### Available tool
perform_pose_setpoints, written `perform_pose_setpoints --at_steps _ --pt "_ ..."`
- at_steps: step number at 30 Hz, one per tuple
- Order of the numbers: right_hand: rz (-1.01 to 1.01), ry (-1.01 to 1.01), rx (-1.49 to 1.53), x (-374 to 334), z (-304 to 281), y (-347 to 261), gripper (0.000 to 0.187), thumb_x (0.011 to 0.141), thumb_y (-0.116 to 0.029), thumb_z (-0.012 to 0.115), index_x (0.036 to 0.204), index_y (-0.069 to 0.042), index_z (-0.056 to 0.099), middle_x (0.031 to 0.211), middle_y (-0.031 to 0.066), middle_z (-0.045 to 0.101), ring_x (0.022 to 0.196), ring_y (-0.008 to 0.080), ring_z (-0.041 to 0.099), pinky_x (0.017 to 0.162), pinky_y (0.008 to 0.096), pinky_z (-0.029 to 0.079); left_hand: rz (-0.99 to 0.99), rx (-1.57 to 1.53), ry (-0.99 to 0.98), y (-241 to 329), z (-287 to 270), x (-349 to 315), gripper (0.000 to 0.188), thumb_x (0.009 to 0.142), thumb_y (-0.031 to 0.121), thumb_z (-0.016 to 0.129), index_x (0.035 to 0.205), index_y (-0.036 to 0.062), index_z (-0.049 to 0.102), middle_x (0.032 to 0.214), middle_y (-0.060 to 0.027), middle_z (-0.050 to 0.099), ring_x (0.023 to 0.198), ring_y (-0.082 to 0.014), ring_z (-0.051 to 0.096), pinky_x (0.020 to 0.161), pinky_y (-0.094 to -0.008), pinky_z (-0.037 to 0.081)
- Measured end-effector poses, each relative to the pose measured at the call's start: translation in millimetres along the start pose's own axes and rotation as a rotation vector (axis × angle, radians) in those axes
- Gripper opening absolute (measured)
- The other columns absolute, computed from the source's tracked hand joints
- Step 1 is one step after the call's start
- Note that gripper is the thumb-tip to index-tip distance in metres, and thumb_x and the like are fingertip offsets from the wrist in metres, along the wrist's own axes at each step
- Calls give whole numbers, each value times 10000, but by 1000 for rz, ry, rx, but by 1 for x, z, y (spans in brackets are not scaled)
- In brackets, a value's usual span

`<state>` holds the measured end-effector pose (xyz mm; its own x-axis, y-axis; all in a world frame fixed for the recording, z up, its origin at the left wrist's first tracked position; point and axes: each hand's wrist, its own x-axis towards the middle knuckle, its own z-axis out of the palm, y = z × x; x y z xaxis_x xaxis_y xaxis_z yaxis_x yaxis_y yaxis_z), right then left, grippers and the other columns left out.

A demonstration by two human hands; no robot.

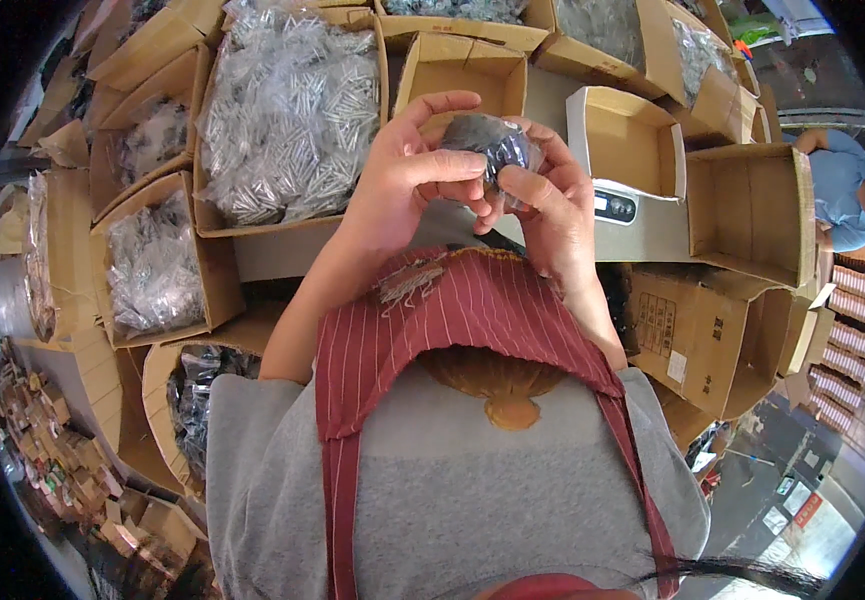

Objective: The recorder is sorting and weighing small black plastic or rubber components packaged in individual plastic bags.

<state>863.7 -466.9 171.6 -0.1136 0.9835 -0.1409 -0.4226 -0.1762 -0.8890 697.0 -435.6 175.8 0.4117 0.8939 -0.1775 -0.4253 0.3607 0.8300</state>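
Observation:
Between my two hands, above the front edge of the table, is a small clear plastic bag with dark contents (497,148); what exactly lies inside cannot be made out. My left hand (422,160) pinches its left side, thumb laid across the front and index finger arched over the top. On the other side my right hand (552,190) grips the bag with thumb and curled fingers. An open cardboard box (467,72) stands just behind the hands. Beside my right hand, a small white device with a dark display (614,207) lies on the grey tabletop (652,230).
A large carton of bagged silvery screw-like pieces (287,120) stands at left, with a smaller carton of clear bags (157,260) nearer. To the right are a white-edged box (632,140) and a brown box (747,210). A person in blue (842,190) is at far right.

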Motion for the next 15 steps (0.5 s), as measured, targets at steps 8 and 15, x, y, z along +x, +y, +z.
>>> perform_pose_setpoints --at_steps 8,15 --pt "3 -112 169 -3 -6 -4 448 842 0 558 1261 62 415 770 169 633 482 237 622 424 307 525 -88 -170 4 -3 -4 2 539 839 141 544 1303 -89 393 870 -116 629 641 -153 608 588 -279 520" --pt "-3 -88 22 -2 -4 -9 410 829 19 542 1224 28 435 707 141 618 441 209 593 399 292 506 -80 -261 -67 0 -12 2 520 806 93 581 1268 -97 434 947 -162 649 689 -209 653 638 -326 570"
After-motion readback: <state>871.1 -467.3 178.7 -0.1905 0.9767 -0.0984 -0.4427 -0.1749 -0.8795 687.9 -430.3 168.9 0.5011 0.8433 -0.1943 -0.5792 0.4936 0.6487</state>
